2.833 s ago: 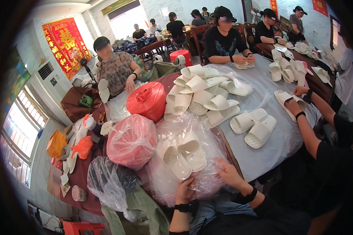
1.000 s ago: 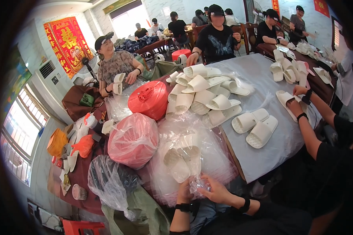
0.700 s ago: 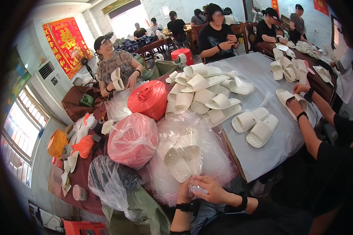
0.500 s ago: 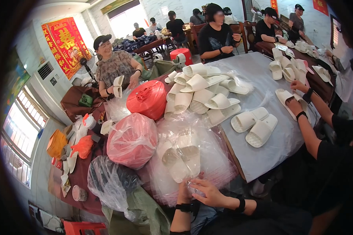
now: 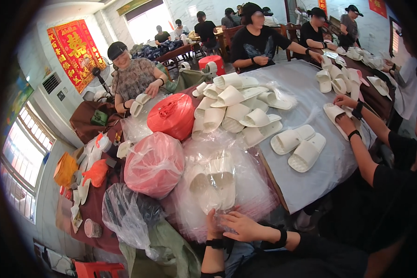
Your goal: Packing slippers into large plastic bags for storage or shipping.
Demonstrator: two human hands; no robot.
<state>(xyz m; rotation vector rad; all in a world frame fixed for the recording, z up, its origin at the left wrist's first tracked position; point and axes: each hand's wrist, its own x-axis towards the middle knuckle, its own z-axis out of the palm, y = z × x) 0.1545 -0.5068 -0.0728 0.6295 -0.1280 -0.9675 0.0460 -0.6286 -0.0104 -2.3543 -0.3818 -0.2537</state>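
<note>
A pair of white slippers (image 5: 221,184) lies inside a clear plastic bag (image 5: 224,207), toes pointing away from me. Under it spreads a stack of flat clear bags (image 5: 257,197). At the bag's near end, my left hand (image 5: 212,227) holds the plastic edge with its fingers curled at the heels of the slippers. Beside it, my right hand (image 5: 242,227) reaches across from the right, its fingers bent on the gathered plastic. The exact grip of the fingertips is partly hidden by shiny film.
Beyond the bags rises a heap of white slippers (image 5: 236,99). A loose pair (image 5: 299,147) sits on the grey-covered table (image 5: 306,190). Red twine rolls (image 5: 171,118) stand to the left. At right, a co-worker's hands (image 5: 345,118) handle a slipper; other people work farther back.
My right fingers have shifted slightly over the bag's near end. The person at the back left has lowered a pair of slippers. The person in black opposite now stretches an arm toward the right-hand slippers.
</note>
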